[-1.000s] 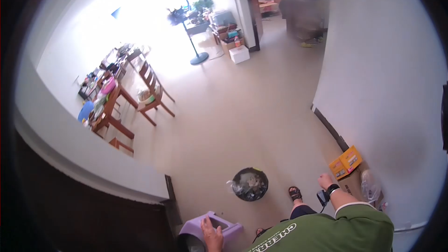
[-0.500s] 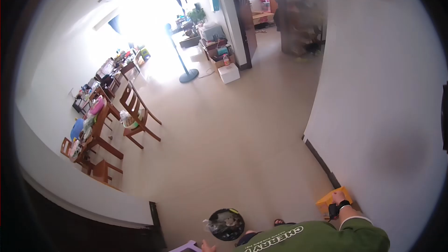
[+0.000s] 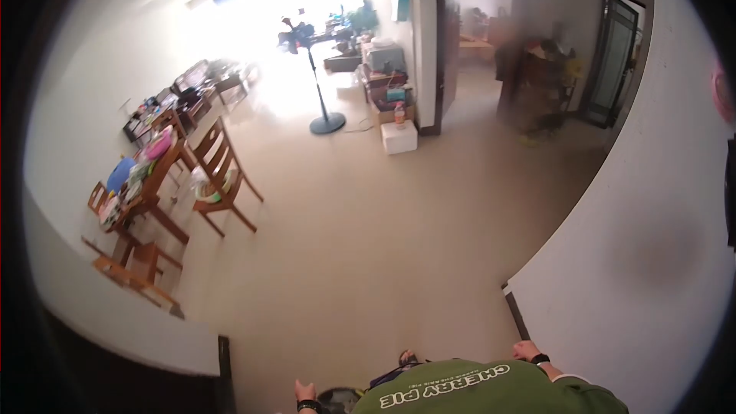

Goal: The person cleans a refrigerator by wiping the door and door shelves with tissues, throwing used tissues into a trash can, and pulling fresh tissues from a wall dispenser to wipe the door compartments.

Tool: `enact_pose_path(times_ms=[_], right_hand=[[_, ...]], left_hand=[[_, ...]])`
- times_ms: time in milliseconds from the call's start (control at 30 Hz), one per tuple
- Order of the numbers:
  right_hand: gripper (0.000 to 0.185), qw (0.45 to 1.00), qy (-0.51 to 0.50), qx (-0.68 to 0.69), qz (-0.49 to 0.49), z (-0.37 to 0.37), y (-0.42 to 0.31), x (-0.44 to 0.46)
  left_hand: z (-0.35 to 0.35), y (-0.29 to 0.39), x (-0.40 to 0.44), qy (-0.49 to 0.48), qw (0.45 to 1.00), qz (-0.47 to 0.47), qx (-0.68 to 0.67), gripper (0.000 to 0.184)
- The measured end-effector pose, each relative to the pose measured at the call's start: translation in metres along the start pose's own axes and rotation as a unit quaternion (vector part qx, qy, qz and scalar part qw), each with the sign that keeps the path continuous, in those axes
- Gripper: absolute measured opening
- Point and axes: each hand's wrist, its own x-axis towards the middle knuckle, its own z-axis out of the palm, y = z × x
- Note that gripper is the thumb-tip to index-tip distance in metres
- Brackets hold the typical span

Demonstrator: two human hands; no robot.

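My left hand (image 3: 304, 390), with a black band at its wrist, is at the bottom edge, beside a dark round bin (image 3: 339, 396). Its fingers look curled, and I see nothing in them. My shirt hides most of the bin. To the right, my right hand (image 3: 527, 350) is closed in a loose fist near the base of the white wall (image 3: 613, 276). No object shows in it. A black band circles that wrist too. Below my green shirt (image 3: 452, 391), one sandalled foot (image 3: 409, 356) shows on the floor.
Wooden chairs (image 3: 218, 176) and a loaded table (image 3: 165, 184) stand at the left. A floor fan (image 3: 328, 123) and a white box (image 3: 399, 138) with a bottle on it are ahead. The wall's corner juts in at right, with a glass door (image 3: 613, 57) beyond.
The view has swung to the right, bringing the glass door in. My right hand has left the orange-yellow item, which is out of sight. The purple object by my left hand is also gone from view.
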Motion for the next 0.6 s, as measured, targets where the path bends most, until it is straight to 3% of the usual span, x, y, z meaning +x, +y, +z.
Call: enact_pose_path(times_ms=[67,133,200,267,367,400,467,533,567,600], right_hand=[[0.025,0.996,0.093,-0.005,-0.016,-0.018,-0.046,0.030],[0.027,0.983,0.176,0.020,-0.050,-0.027,-0.083,0.057],[0.029,0.978,0.199,0.039,-0.054,-0.024,-0.113,0.083],[0.030,0.978,0.200,0.042,-0.037,-0.014,-0.138,0.109],[0.031,0.989,0.145,-0.025,0.005,-0.014,-0.159,0.160],[0.035,0.980,0.128,-0.149,-0.024,-0.022,-0.175,0.179],[0.033,0.976,0.153,-0.154,0.015,-0.037,-0.222,0.211],[0.030,0.964,0.152,-0.216,-0.032,-0.057,-0.224,0.294],[0.031,0.965,0.168,-0.202,-0.012,-0.062,-0.218,0.343],[0.028,0.854,0.045,-0.478,-0.199,-0.085,-0.228,0.380]], left_hand=[[0.039,0.068,0.039,-0.073,0.989,0.105,0.073,0.066],[0.049,0.185,0.028,-0.138,0.963,0.161,0.165,0.057],[0.092,0.239,0.057,-0.205,0.937,0.218,0.178,0.060],[0.122,0.314,0.054,-0.276,0.944,0.169,0.056,0.063],[0.177,0.378,0.092,-0.331,0.915,0.232,0.000,0.066],[0.184,0.404,0.103,-0.332,0.918,0.219,0.006,0.065],[0.189,0.448,0.119,-0.330,0.925,0.190,0.017,0.063],[0.201,0.446,0.166,-0.291,0.937,0.167,0.102,0.059],[0.198,0.436,0.192,-0.302,0.946,0.087,0.075,0.063],[0.194,0.434,0.210,-0.314,0.948,0.001,0.051,0.068]])
